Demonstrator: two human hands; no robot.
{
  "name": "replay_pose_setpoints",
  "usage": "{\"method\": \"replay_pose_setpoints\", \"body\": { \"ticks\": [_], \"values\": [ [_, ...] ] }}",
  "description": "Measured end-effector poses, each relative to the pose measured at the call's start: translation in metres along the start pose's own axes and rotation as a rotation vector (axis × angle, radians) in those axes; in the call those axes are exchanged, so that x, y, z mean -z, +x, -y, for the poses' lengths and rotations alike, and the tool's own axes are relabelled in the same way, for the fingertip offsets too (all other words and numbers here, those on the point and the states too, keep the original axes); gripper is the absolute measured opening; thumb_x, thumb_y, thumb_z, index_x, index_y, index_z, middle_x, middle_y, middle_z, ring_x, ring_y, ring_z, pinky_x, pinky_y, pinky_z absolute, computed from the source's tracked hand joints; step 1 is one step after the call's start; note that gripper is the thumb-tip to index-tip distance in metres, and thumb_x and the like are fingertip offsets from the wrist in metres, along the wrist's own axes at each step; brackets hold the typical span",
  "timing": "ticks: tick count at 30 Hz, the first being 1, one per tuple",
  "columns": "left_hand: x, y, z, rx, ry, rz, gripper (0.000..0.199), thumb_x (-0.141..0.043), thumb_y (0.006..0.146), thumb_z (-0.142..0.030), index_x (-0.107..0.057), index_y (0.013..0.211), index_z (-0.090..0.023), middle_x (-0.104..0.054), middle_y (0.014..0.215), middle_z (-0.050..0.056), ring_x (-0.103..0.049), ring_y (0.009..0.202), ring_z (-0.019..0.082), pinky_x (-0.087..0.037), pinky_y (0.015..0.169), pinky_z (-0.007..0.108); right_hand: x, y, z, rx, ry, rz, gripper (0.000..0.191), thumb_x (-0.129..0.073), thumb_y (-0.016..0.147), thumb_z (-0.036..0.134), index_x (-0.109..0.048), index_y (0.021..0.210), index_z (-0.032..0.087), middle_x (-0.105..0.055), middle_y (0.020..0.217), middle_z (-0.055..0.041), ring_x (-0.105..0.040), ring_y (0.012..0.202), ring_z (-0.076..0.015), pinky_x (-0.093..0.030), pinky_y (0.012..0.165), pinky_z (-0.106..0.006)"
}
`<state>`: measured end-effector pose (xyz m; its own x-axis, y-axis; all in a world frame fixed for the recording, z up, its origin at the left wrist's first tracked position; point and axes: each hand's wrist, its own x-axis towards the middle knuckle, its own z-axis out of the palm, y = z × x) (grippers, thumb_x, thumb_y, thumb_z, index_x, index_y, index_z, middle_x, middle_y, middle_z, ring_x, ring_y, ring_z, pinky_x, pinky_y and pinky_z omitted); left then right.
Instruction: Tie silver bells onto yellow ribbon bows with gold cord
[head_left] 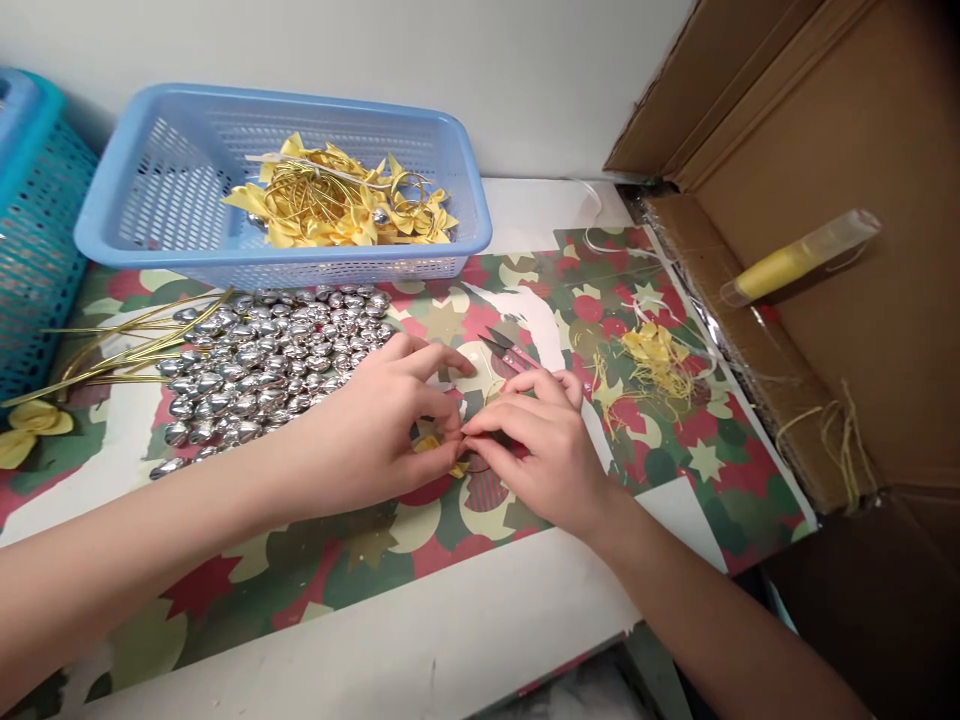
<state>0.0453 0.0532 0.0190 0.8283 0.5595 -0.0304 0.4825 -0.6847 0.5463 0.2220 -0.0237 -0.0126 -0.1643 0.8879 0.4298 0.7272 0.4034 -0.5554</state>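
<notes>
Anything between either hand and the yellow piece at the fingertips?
Nothing visible: the left hand and right hand meet right at the yellow piece. The scissors lie beyond the right hand, not between.

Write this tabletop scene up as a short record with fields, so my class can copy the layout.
Left hand: fingertips close together by a partly hidden yellow piece; grip unclear
Right hand: fingertips near the left's; anything held is too small to tell
Beyond right hand: snips with pink handles
Beyond left forearm: many silver pieces
Blue basket: holds yellow ribbon pieces
Right side: cardboard, partly yellow tube
</notes>
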Motion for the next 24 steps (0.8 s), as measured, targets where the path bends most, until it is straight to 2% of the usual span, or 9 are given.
{"method": "replay_pose_setpoints", "body": {
  "ticks": [12, 14, 16, 19, 21, 24],
  "values": [
    [0.002, -0.001, -0.001, -0.082, 0.034, -0.009, 0.025, -0.054, 0.084, -0.031, -0.07, 0.067, -0.023, -0.057, 0.124, 0.006, -0.046, 0.102, 0.027, -0.042, 0.086, 0.043, 0.0, 0.0, -0.002, 0.019, 0.023, -0.026, 0.017, -0.07, 0.082, 0.011, -0.063, 0.071, 0.021, -0.07, 0.067, 0.0092, -0.059, 0.084, -0.0145, -0.027, 0.083, -0.035],
    [0.006, -0.003, 0.0, -0.077, 0.034, -0.06, 0.025, -0.052, 0.085, -0.033, -0.069, 0.071, -0.022, -0.059, 0.112, 0.008, -0.049, 0.098, 0.026, -0.042, 0.082, 0.04, 0.001, 0.0, -0.001, 0.011, 0.022, -0.016, 0.017, -0.069, 0.082, 0.009, -0.063, 0.071, 0.021, -0.07, 0.068, 0.009, -0.058, 0.085, -0.0148, -0.027, 0.083, -0.036],
    [0.011, -0.005, 0.003, -0.028, 0.059, -0.087, 0.026, -0.05, 0.086, -0.036, -0.068, 0.075, -0.021, -0.06, 0.093, 0.007, -0.051, 0.086, 0.022, -0.042, 0.074, 0.035, 0.002, 0.0, -0.001, 0.007, 0.022, -0.005, 0.018, -0.069, 0.081, 0.008, -0.063, 0.071, 0.021, -0.07, 0.069, 0.009, -0.058, 0.085, -0.0148, -0.027, 0.083, -0.036],
    [0.016, -0.006, 0.005, 0.03, 0.094, 0.005, 0.027, -0.05, 0.086, -0.038, -0.064, 0.072, -0.02, -0.057, 0.072, 0.003, -0.049, 0.068, 0.018, -0.039, 0.063, 0.032, 0.002, 0.0, 0.0, 0.005, 0.023, 0.012, 0.018, -0.069, 0.081, 0.009, -0.063, 0.07, 0.022, -0.071, 0.069, 0.0089, -0.059, 0.084, -0.0146, -0.027, 0.084, -0.036],
    [0.016, -0.005, 0.004, 0.039, 0.116, 0.089, 0.029, -0.051, 0.086, -0.038, -0.062, 0.065, -0.02, -0.055, 0.066, 0.003, -0.048, 0.063, 0.018, -0.036, 0.061, 0.031, 0.002, 0.0, 0.0, 0.001, 0.024, 0.023, 0.017, -0.069, 0.082, 0.011, -0.063, 0.07, 0.022, -0.071, 0.07, 0.0085, -0.059, 0.085, -0.0149, -0.028, 0.084, -0.036],
    [0.012, -0.003, 0.002, 0.048, 0.16, 0.156, 0.034, -0.049, 0.088, -0.036, -0.061, 0.06, -0.021, -0.055, 0.065, 0.003, -0.048, 0.064, 0.018, -0.036, 0.062, 0.032, 0.004, 0.0, 0.0, 0.0, 0.024, 0.037, 0.016, -0.069, 0.082, 0.012, -0.063, 0.071, 0.021, -0.072, 0.073, 0.0072, -0.058, 0.087, -0.0161, -0.029, 0.083, -0.036]
  ]
}}
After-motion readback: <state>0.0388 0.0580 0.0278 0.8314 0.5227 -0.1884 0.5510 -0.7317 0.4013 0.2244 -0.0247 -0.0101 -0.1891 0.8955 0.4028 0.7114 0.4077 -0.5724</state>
